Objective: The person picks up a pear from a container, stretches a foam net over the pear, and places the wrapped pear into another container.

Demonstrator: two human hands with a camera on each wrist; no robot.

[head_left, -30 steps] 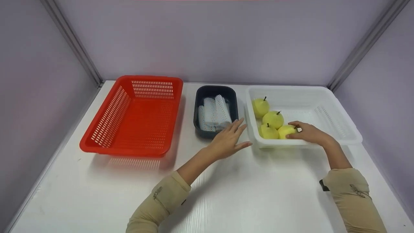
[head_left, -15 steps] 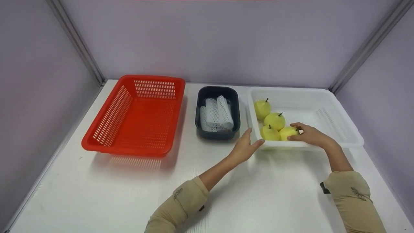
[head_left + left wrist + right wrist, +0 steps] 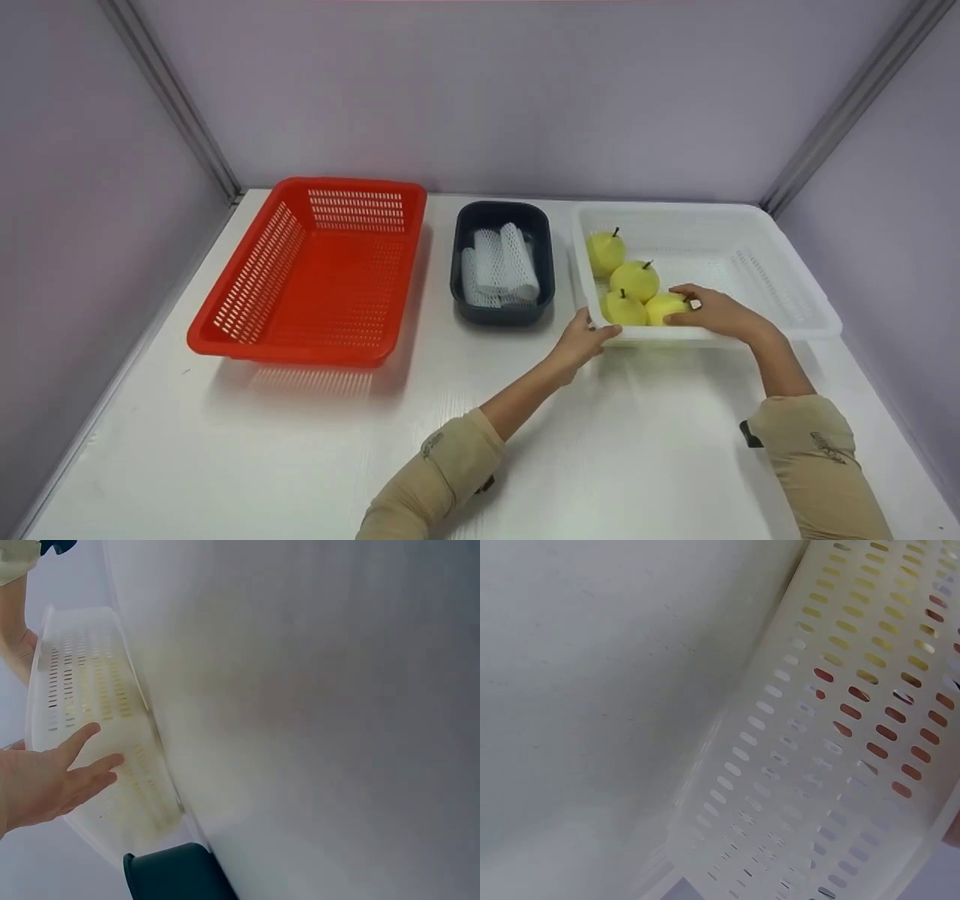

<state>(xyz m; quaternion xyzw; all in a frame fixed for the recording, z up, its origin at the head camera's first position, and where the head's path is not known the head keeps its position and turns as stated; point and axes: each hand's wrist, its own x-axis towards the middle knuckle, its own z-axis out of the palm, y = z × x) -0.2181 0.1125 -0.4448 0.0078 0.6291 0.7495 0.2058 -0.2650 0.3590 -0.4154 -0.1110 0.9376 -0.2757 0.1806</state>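
A white slotted plastic basket (image 3: pixel 814 300) stands at the right of the table in the head view, with several yellow pears (image 3: pixel 634 280) gathered at its left end. Reaching over the near rim, my right hand (image 3: pixel 716 311) holds the front right pear (image 3: pixel 660 306) between thumb and fingers. My left hand (image 3: pixel 576 349) grips the basket's near left corner, thumb over the rim. In the left wrist view the fingers (image 3: pixel 90 772) of that hand lie along the outside wall. The right wrist view is filled by the basket's slotted side (image 3: pixel 802 787), which mostly hides the right hand.
Between the baskets sits a dark blue box (image 3: pixel 502 313) holding several white foam net sleeves (image 3: pixel 517 262). A red slotted basket (image 3: pixel 300 349) stands on the left of the white table (image 3: pixel 262 457). Pale panels (image 3: pixel 480 97) enclose the back and sides.
My left hand has come right and down from beside the blue box to the white basket's near left corner and taken hold there. The right hand stays at the same pear.
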